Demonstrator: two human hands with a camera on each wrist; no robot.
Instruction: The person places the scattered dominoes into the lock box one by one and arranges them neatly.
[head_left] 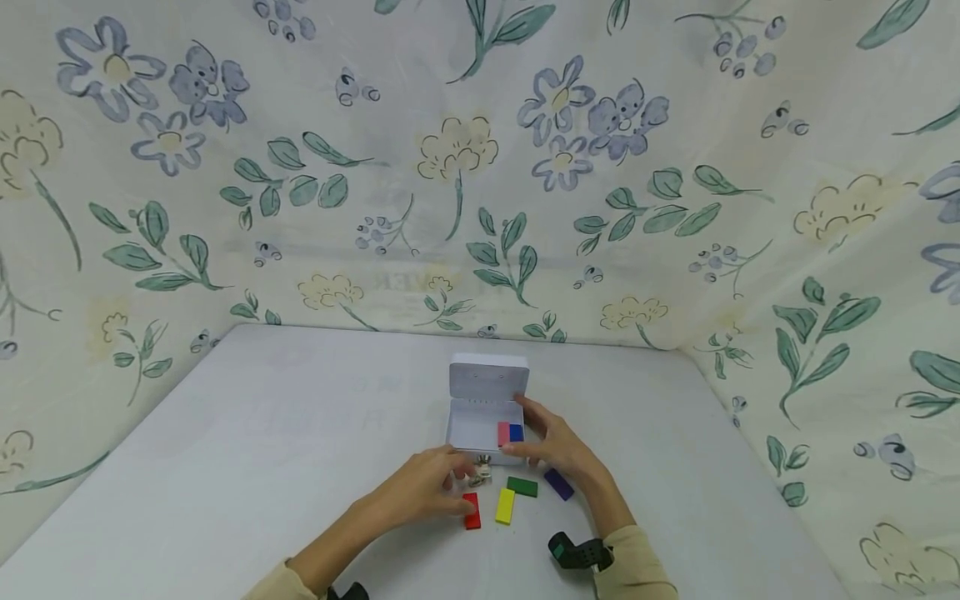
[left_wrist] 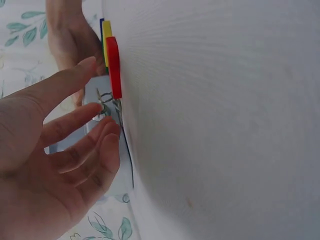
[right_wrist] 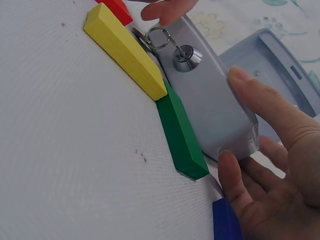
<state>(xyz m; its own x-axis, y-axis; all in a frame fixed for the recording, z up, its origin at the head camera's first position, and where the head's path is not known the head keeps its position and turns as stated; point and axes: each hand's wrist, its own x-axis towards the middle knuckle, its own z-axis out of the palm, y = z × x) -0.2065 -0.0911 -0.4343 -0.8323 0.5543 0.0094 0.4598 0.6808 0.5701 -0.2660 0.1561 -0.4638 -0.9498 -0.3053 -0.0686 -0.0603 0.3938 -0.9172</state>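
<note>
A small pale grey cash box (head_left: 468, 423) stands with its lid raised. Inside, at the right, lie a pink block (head_left: 503, 434) and a blue block (head_left: 517, 433). My right hand (head_left: 558, 442) grips the box's right side, its thumb at the front rim and other fingers round the side. On the box front, a lock (right_wrist: 186, 59) carries a key ring (right_wrist: 157, 38). My left hand (head_left: 423, 485) hovers at the front left with loosely bent fingers, holding nothing. Its fingertips are close to the key ring, its thumb close to a red block (head_left: 472, 512).
In front of the box lie a yellow block (head_left: 506, 507), a green block (head_left: 522, 487) and a dark blue block (head_left: 558, 484). White cloth covers the table (head_left: 322, 408). Flowered fabric (head_left: 390, 200) hangs behind and at both sides.
</note>
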